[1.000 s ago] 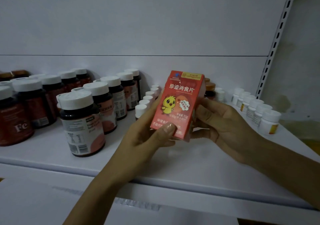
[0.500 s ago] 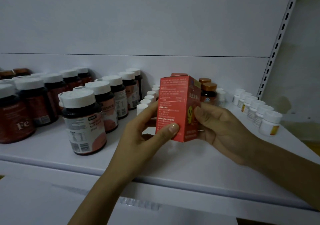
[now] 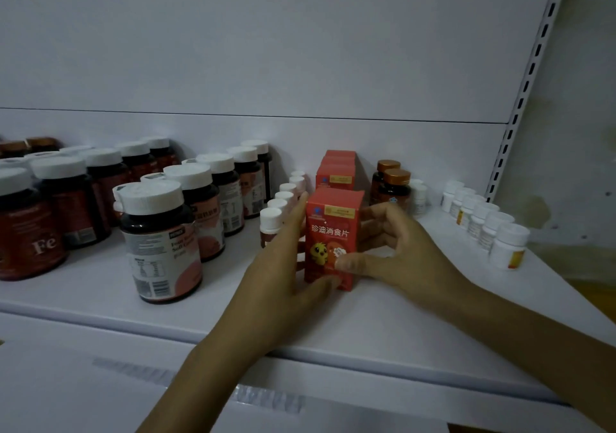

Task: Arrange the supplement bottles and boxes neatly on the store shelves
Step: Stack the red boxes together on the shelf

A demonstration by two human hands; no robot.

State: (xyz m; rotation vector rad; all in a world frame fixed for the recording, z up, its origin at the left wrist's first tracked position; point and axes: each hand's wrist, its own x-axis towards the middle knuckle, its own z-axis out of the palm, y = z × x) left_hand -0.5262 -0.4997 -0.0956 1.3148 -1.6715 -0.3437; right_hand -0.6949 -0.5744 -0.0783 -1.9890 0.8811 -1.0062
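A red box (image 3: 333,229) with a yellow chick on its front stands upright on the white shelf (image 3: 383,326), face toward me. My left hand (image 3: 286,266) holds its left side, thumb at the bottom front. My right hand (image 3: 400,249) grips its right side, thumb pressed on the front. Behind it stands a row of matching red boxes (image 3: 336,169) reaching back to the shelf wall.
Large dark bottles with white caps (image 3: 160,239) fill the shelf's left half. A line of small white-capped bottles (image 3: 283,199) runs just left of the boxes. Two brown-capped bottles (image 3: 391,182) stand right of them, and small white bottles (image 3: 493,226) line the right edge.
The box was held up and turned in the air; now both hands have lowered it forward onto the shelf, front facing me, in front of the row of red boxes.
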